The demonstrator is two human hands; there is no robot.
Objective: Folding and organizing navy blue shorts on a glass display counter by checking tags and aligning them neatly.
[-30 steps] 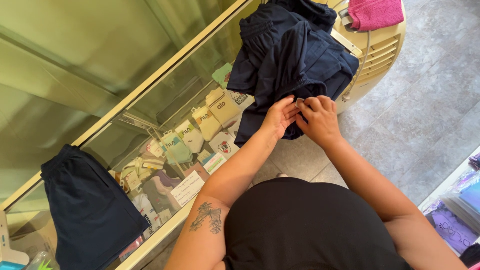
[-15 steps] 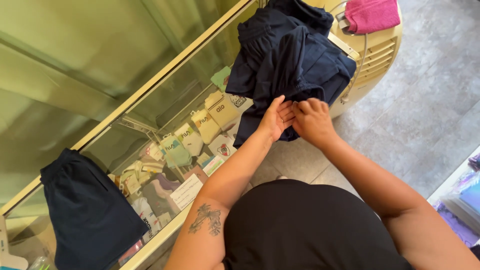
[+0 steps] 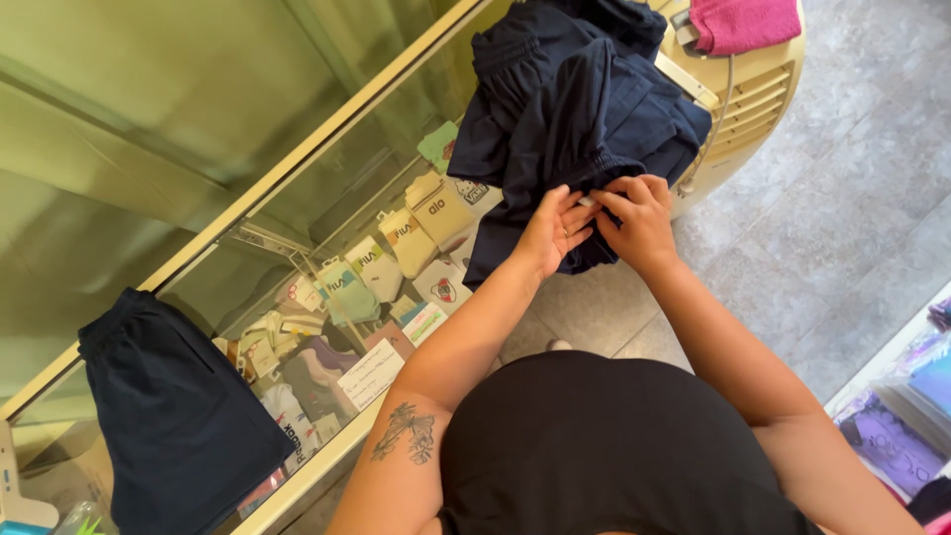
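A long glass display counter (image 3: 297, 188) runs far to the left of the person's fingers, and under its top lie many folded socks and small packets (image 3: 381, 267) in light colours. On the counter, just above and around the fingers, is a heap of dark navy garments (image 3: 575, 109); its lower edge hangs over the counter's near side and falls down to the fingers. Another pair of navy shorts (image 3: 173, 416) lies flat on the glass, well apart from the hands, far to the lower left of them. Beyond the heap, up and to the right of the fingers, stands a cream plastic fan or heater (image 3: 763, 89) with a pink cloth (image 3: 743, 22) on top. The left hand (image 3: 550, 233) and the right hand (image 3: 639, 218) meet at the hem of the heap, touching each other. The fingers of both hands are bent and pinch the navy fabric, and between the fingertips a small white piece (image 3: 586, 201) shows; I cannot tell what it is. To the lower right of the hands, far away, are purple folded items (image 3: 892, 436).
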